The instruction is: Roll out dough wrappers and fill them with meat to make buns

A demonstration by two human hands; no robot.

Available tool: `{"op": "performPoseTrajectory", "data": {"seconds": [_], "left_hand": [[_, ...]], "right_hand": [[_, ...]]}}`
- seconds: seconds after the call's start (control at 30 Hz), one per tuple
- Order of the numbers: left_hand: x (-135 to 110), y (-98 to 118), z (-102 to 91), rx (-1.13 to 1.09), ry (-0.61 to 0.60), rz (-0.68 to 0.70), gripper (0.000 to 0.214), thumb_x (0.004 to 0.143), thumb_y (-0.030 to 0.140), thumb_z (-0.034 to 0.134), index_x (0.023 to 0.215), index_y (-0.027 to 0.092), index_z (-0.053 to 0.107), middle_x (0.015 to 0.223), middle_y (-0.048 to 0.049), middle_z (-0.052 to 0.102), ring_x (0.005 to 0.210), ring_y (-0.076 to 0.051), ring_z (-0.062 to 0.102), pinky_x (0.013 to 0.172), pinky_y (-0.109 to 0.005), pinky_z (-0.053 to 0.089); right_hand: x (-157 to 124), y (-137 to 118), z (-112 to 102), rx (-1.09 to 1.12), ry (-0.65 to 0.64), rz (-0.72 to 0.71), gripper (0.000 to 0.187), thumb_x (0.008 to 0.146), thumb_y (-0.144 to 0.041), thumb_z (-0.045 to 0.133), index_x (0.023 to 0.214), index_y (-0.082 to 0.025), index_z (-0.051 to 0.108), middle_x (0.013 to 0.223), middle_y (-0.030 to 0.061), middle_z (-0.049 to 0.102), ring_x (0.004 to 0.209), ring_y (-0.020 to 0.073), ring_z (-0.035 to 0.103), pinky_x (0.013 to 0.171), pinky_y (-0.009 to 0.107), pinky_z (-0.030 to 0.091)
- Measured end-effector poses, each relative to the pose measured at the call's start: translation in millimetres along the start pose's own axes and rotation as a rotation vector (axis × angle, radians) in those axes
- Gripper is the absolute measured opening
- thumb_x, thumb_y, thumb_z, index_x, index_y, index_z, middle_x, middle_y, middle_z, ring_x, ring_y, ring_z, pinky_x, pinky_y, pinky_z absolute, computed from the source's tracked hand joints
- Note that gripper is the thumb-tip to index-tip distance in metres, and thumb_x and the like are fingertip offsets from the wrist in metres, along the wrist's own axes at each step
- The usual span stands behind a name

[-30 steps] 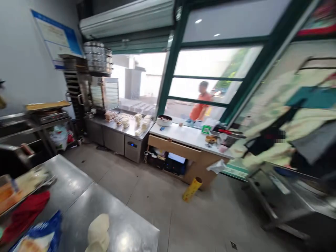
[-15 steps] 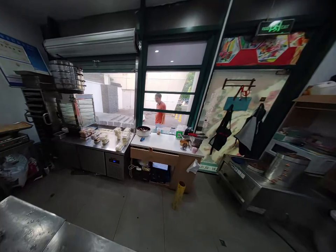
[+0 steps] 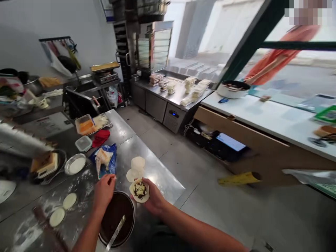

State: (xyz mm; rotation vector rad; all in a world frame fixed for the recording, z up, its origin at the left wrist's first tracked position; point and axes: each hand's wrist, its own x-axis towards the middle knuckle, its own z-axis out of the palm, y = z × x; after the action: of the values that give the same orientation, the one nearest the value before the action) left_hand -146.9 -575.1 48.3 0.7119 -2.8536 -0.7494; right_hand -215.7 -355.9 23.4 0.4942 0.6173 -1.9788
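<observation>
My right hand (image 3: 155,201) is cupped under a round dough wrapper (image 3: 140,190) that has dark filling with white bits in its middle. My left hand (image 3: 103,190) hovers beside it over the far rim of a metal bowl of dark filling (image 3: 112,213); its fingers are curled together and what they pinch is hidden. A metal utensil (image 3: 115,232) leans in the bowl. A small stack of plain wrappers (image 3: 136,167) lies on the steel table (image 3: 162,180) just beyond my hands.
Left of the bowl lie two flat dough discs (image 3: 63,209), a rolling pin (image 3: 46,227), a flour dish (image 3: 75,164), a blue bag (image 3: 105,159) and a red cloth (image 3: 101,137). A white counter (image 3: 262,119) stands at right. A person in orange (image 3: 275,59) is outside the window.
The view has swung from the shop window and far wall down to the steel table. Both my hands, the filling bowl and the filled wrapper have come into view.
</observation>
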Motion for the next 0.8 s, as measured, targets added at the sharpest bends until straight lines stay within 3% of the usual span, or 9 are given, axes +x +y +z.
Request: {"op": "performPoseTrajectory", "data": {"seconds": [0.07,0.17,0.3,0.37,0.47,0.63,0.8], "left_hand": [[-26.1,25.1,-0.8,-0.096,-0.004,0.067,0.024,0.100,0.031,0.053,0.107,0.023,0.075,0.115,-0.0039,0.075,0.104,-0.021,0.071,0.095,-0.034,0.058],[-52.1,65.1,1.3,-0.190,0.028,0.240,0.024,0.102,0.028,0.051,0.108,0.024,0.075,0.113,-0.0043,0.075,0.106,-0.021,0.070,0.096,-0.037,0.058],[-63.9,80.4,-2.9,-0.121,0.104,0.348,0.034,0.101,0.017,0.047,0.121,0.026,0.073,0.120,-0.0051,0.075,0.113,-0.021,0.068,0.101,-0.040,0.058],[-65.4,77.9,-8.3,-0.109,0.128,0.309,0.036,0.102,0.017,0.047,0.126,0.028,0.072,0.125,-0.0044,0.073,0.115,-0.019,0.068,0.102,-0.038,0.058],[-66.0,78.9,-12.2,-0.125,0.156,0.228,0.029,0.101,0.022,0.051,0.116,0.027,0.075,0.114,-0.0036,0.075,0.105,-0.018,0.071,0.095,-0.034,0.060],[-64.7,90.2,-15.7,-0.167,0.136,0.268,0.031,0.102,0.022,0.046,0.110,0.026,0.076,0.107,-0.0046,0.078,0.103,-0.021,0.071,0.096,-0.039,0.060],[-61.7,85.2,-22.0,-0.213,0.137,-0.014,0.030,0.101,0.038,0.049,0.108,0.029,0.077,0.115,-0.0030,0.076,0.110,-0.026,0.071,0.102,-0.045,0.058]], "right_hand": [[5.1,0.9,4.5,0.011,0.001,0.042,0.044,0.082,-0.043,0.075,0.115,-0.015,0.066,0.099,0.0070,0.072,0.086,0.0196,0.068,0.078,0.034,0.056],[4.4,5.9,15.7,0.027,-0.053,0.088,0.040,0.081,-0.041,0.078,0.111,-0.016,0.068,0.094,0.0040,0.072,0.080,0.0161,0.066,0.074,0.028,0.053],[-1.5,12.1,27.4,0.018,-0.108,0.112,0.033,0.079,-0.037,0.082,0.102,-0.016,0.071,0.092,0.0037,0.073,0.083,0.0153,0.066,0.076,0.026,0.052],[-2.6,12.9,29.6,-0.002,-0.115,0.102,0.033,0.078,-0.037,0.083,0.100,-0.016,0.071,0.095,0.0049,0.073,0.086,0.0170,0.067,0.080,0.028,0.053],[-2.8,11.5,30.8,-0.021,-0.097,0.096,0.037,0.077,-0.038,0.084,0.104,-0.016,0.071,0.095,0.0055,0.072,0.086,0.0179,0.067,0.079,0.029,0.054],[-9.5,4.1,35.1,-0.053,-0.125,0.072,0.036,0.078,-0.037,0.083,0.106,-0.017,0.069,0.091,0.0034,0.070,0.081,0.0158,0.065,0.074,0.026,0.052],[-24.3,-2.6,35.1,-0.162,-0.077,-0.026,0.034,0.080,-0.041,0.079,0.108,-0.024,0.071,0.094,0.0030,0.072,0.090,0.0211,0.067,0.081,0.037,0.055]]}}
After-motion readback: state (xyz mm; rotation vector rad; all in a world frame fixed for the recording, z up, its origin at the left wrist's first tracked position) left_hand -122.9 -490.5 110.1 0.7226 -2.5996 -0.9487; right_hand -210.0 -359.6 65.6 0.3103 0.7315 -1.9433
